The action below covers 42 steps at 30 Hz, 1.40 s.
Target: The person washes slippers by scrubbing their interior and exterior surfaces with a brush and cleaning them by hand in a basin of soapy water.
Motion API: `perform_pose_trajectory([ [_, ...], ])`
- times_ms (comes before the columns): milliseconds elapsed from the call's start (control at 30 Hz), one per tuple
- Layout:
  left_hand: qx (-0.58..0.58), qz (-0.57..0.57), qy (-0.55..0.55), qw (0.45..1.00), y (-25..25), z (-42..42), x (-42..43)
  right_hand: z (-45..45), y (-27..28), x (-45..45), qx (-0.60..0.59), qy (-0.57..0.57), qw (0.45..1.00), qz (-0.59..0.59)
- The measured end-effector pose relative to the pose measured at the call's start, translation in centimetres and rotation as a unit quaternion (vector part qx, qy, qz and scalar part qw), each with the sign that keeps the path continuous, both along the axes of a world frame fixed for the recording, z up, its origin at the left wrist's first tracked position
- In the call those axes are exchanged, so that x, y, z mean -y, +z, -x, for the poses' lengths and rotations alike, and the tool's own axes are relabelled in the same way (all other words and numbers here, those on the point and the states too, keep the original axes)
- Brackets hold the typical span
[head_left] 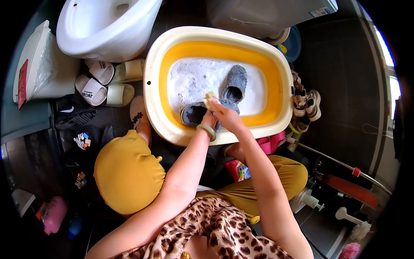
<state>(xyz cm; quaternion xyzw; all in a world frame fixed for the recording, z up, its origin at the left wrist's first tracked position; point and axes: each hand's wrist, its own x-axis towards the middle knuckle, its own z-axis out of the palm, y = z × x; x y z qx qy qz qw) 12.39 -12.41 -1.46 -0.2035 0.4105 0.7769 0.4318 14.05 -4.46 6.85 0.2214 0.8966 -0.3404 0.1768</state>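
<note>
A yellow and cream tub (172, 51) holds white suds. My left hand (210, 119), with a green bangle at the wrist, is closed on a grey fuzzy slipper (194, 114) at the tub's near side. In my right hand (227, 115) is a small pale brush (211, 100), gripped just above that slipper. A second grey slipper (236, 82) lies in the suds beyond my hands, its opening toward me. Parts of the nearer slipper are hidden behind my hands.
A white toilet (103, 30) and a bin (56, 64) stand at upper left, with several pale slides (94, 91) beside them. Shoes (313, 105) sit right of the tub. A metal pole (327, 155) runs along the lower right. A blue basin (294, 45) is behind the tub.
</note>
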Motion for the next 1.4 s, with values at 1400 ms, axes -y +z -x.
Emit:
perform_pose_trajectory([
  [1400,0.110,-0.254,0.070,0.958,4.7,4.2,0.5,-0.4,3.1,-4.4,-0.196,-0.046,0.951,-0.235],
])
